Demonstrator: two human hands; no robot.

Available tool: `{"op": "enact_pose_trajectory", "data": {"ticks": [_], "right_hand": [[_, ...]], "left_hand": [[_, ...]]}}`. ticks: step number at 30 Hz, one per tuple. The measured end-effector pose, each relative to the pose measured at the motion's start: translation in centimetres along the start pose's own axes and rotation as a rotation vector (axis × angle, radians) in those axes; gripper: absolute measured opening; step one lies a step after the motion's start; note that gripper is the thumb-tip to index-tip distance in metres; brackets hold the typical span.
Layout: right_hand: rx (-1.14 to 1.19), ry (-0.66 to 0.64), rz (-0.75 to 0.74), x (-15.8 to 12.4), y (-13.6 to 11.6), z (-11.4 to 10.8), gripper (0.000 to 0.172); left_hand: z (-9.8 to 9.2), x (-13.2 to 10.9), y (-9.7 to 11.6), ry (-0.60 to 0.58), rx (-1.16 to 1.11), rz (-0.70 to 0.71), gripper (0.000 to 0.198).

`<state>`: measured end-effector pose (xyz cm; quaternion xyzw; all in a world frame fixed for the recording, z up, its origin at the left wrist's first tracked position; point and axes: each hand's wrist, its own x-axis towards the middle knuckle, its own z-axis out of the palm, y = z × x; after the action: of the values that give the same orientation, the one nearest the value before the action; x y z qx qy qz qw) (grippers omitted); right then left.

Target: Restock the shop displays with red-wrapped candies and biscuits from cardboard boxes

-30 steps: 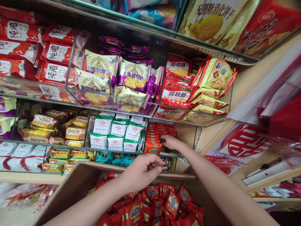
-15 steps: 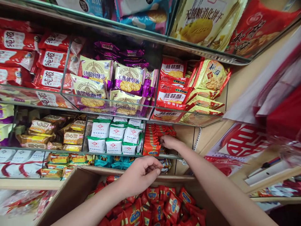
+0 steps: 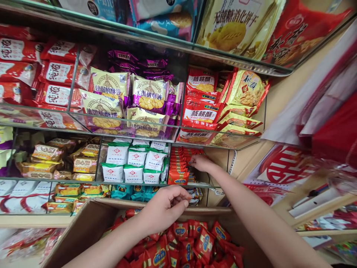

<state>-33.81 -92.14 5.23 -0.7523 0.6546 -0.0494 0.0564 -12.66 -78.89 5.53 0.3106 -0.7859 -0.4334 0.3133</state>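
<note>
My right hand reaches into a small shelf compartment, its bent fingers closed at the edge of a red snack packet in a stacked row of red packets. The fingertips are partly hidden there. Nearer to me, my left hand hovers over the far rim of a cardboard box. Its fingers are loosely curled, with a gap to the thumb and nothing visible between them. Loose red snack packets with blue-and-gold labels fill the box below both forearms.
White-and-green packets stand left of the red row. Above are purple-and-cream biscuit packets and red walnut shortbread packets behind glass fronts. A glass shelf edge runs over my right hand. Red-and-white decorations hang at right.
The view has shifted slightly, so the shelves appear a little further left. My right hand stays at the red row and my left hand keeps its place over the box rim.
</note>
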Motion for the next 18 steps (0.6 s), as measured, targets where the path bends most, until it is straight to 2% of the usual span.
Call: {"op": "enact_pose_trajectory", "data": {"ticks": [4,8,10,13,14,15,17,18], "right_hand": [[-0.036,-0.023,0.019,-0.4,-0.1,-0.4,0.010],[-0.040,0.009,0.027,-1.2,-0.5,-1.1,0.010],[-0.030,0.060,0.018,-2.8,-1.1,-1.9,0.010],[0.119,0.107,-0.052,-7.7,-2.8,-3.8,0.013],[0.243,0.059,-0.098,-9.9,-3.5,-4.4,0.015],[0.387,-0.044,-0.143,-12.2,-4.0,-4.7,0.017],[0.545,-0.389,-0.230,-16.2,-4.9,-4.4,0.023],[0.540,-0.532,-0.247,-17.8,-5.0,-3.7,0.027]], "left_hand": [[0.1,0.0,-0.1,0.003,-0.017,0.004,0.015],[0.1,0.0,-0.3,0.000,-0.037,0.004,0.014],[0.1,0.0,-0.3,-0.001,-0.039,0.010,0.014],[0.0,0.0,-0.3,0.004,-0.028,0.006,0.015],[0.0,0.0,-0.3,0.007,-0.020,0.011,0.015],[0.0,0.0,-0.3,0.008,-0.016,0.019,0.015],[0.0,0.0,-0.2,0.007,-0.016,0.033,0.015],[0.0,-0.1,-0.2,0.007,-0.022,0.031,0.014]]}}
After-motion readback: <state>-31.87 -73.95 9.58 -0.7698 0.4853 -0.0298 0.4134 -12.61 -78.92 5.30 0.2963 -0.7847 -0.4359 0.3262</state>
